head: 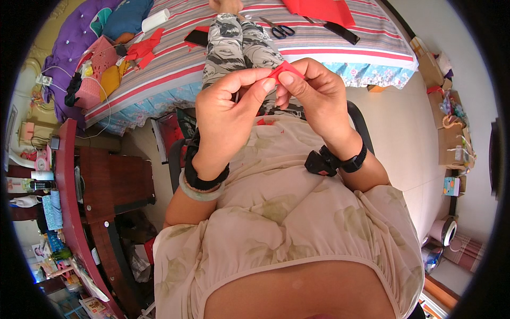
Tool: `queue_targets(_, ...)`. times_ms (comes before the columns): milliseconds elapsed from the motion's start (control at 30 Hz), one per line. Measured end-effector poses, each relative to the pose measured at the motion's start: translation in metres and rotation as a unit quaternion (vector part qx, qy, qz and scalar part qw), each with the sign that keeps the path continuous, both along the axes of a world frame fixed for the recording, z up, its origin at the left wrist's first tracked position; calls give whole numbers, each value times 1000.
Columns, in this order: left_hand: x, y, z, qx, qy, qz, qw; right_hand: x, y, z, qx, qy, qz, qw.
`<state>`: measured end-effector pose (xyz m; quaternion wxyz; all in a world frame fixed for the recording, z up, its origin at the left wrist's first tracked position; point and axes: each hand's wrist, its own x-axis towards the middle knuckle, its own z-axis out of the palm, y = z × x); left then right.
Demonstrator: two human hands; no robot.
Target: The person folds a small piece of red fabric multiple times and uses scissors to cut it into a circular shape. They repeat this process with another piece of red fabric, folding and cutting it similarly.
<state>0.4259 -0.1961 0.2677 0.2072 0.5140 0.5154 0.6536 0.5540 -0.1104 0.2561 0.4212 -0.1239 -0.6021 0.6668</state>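
Note:
Between both hands, above my lap, is a small folded piece of red paper (287, 70). My left hand (235, 99) pinches its left edge between thumb and forefinger. On the right side, my right hand (314, 87) grips it with the thumb pressed on top and the fingers curled beneath. Small red scraps (264, 122) lie on my lap just below the hands. The underside of the folded piece is hidden by my fingers.
My legs rest on a bed with a striped sheet (310, 50). On it are scissors (279, 30), a large red sheet (324, 10), a black phone (196, 38), red cut pieces (145, 48) and a pink basket (97, 60). A cluttered desk (69, 179) stands left; cardboard boxes (450, 147) line the right wall.

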Motion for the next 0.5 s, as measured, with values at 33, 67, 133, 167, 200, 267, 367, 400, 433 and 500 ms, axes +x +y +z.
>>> queue_targets(33,0,0,0,2,8,8,1000,0,0,1,9,7,4,1000)
queue_targets(67,0,1,-1,11,15,14,1000,-1,-1,2,13,9,1,1000)
queue_targets(133,0,1,-1,15,23,16,1000,-1,-2,3,10,24,-8,1000)
queue_targets(167,-1,1,0,8,24,13,1000,-1,-2,4,1,36,-14,999)
queue_targets(200,-1,0,0,0,22,12,1000,0,-2,5,24,46,-10,999)
queue_targets(267,-1,-1,1,-19,1,-15,1000,0,2,5,64,35,-20,997)
queue_targets(367,1,-2,4,-41,-28,-44,998,3,2,3,80,32,-18,996)
queue_targets(400,2,-3,5,-46,-37,-52,997,4,2,2,70,33,-16,997)
queue_targets(433,2,-3,6,-62,-83,-79,991,4,2,2,59,25,-5,998)
queue_targets(500,-1,-4,9,-82,-179,-137,971,5,4,5,35,4,11,999)
